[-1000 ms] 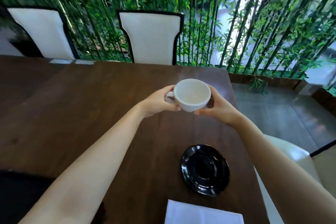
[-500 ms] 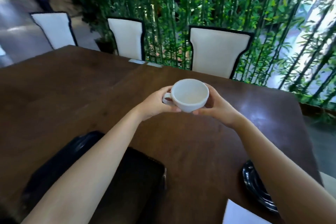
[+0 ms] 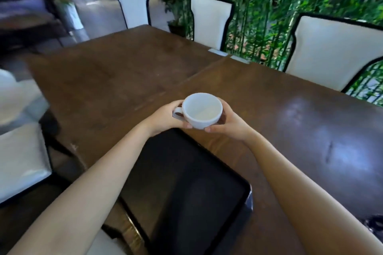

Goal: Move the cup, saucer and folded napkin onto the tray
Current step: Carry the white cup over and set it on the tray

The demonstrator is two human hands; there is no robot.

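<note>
An empty white cup [image 3: 202,111] hangs in the air between both my hands. My left hand [image 3: 165,119] grips the handle side, and my right hand [image 3: 230,124] cups the other side. The cup sits just past the far corner of a black rectangular tray [image 3: 186,192], which lies on the dark wooden table between my forearms. A sliver of the black saucer [image 3: 374,224] shows at the right edge. The napkin is out of view.
The long dark wooden table [image 3: 310,130] stretches away to the left and right. White chairs with black trim [image 3: 209,20] line its far side in front of a green bamboo screen. Another white chair [image 3: 20,161] stands at my left.
My view and both hands with the cup have swung to the left. The tray has come fully into view beneath my arms, while the saucer has slid to the right edge and the napkin has gone.
</note>
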